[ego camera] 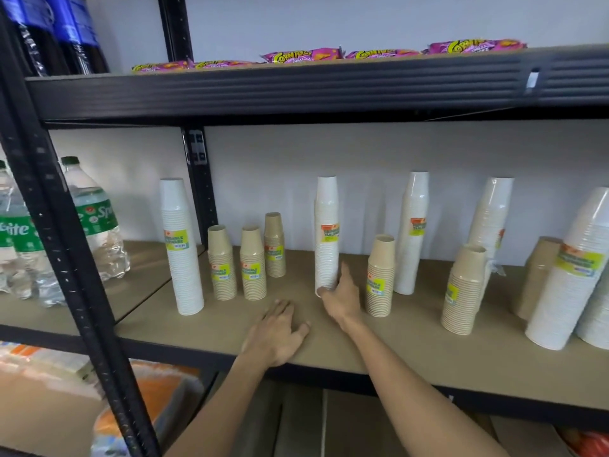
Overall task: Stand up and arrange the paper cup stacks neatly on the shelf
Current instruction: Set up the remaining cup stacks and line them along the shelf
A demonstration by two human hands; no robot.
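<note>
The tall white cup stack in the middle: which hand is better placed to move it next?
Right. The right hand holds the tall white stack at its base; the left hand rests flat on the shelf, touching no cups.

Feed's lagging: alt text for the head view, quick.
The right hand grips the base of a tall white cup stack mid-shelf, while the left hand rests flat on the shelf board. Around it, other cup stacks, white and brown, stand along the shelf; Sprite bottles sit far left.
</note>
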